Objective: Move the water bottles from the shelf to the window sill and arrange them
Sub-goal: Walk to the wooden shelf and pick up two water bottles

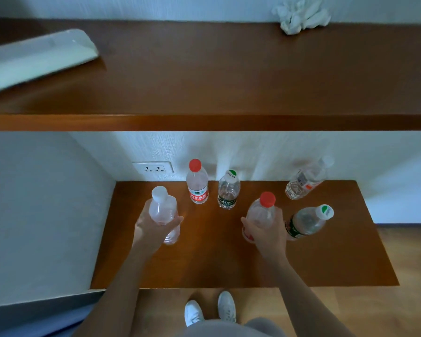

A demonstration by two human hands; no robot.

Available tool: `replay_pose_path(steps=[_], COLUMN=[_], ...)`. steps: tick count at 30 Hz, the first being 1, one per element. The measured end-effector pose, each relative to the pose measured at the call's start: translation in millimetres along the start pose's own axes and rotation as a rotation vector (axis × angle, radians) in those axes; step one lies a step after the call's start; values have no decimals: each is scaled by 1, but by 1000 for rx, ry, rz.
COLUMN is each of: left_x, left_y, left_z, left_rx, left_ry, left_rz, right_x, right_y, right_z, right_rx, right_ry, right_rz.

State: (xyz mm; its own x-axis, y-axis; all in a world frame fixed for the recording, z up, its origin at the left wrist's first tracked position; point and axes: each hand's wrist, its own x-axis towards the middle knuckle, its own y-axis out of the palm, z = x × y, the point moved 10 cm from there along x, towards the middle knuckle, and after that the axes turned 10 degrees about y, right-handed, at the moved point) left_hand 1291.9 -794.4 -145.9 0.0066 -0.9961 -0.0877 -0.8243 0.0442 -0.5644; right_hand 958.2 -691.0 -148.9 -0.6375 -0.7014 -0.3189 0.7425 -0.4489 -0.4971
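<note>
Six clear plastic water bottles sit on the lower wooden shelf [204, 259], all upright. At the back, a red-capped one with a red label [197, 182] stands right beside a green-and-white-capped one with a dark label [229, 189]. A white-capped bottle [306, 178] is off at the back right. In front, a plain white-capped bottle [163, 214] is on the left, another red-capped bottle [261, 215] in the middle, and a green-labelled one [306, 222] just beside it.

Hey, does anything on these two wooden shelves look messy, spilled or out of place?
No spill or damage shows. The odd items sit on the upper shelf: a crumpled white wad near the back wall and a blurred white object at the left. The bottles below, like the red-capped bottle, appear upright.
</note>
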Motion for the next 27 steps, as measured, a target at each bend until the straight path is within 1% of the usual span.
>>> replay_pose_path(steps=[3, 6, 8, 13, 17, 22, 24, 27], left_x=[-8, -13, -14, -19, -28, -46, -54, -76], left_y=[-1, -3, -3, -13, -35, -82, -102, -135], left_z=[-36, -62, -74, -95, -99, -82, -72, -65], left_rx=[48, -15, -82, -233, -262, -322, -336, -348], left_ry=[136, 193, 173, 128, 130, 82, 70, 74], left_rz=[-32, -57, -47, -80, -130, -238, -272, -367], right_x=[-11, -24, -30, -40, -55, -82, -96, -118], right_y=[3, 6, 7, 11, 27, 67, 89, 122], right_z=[12, 38, 52, 93, 123, 149, 159, 172], right_rx=[42, 24, 19, 70, 74, 84, 67, 51], right_ry=[-45, -134, -170, -231, -284, -342, -388, -429], right_rz=[45, 65, 70, 100, 156, 288, 372, 500])
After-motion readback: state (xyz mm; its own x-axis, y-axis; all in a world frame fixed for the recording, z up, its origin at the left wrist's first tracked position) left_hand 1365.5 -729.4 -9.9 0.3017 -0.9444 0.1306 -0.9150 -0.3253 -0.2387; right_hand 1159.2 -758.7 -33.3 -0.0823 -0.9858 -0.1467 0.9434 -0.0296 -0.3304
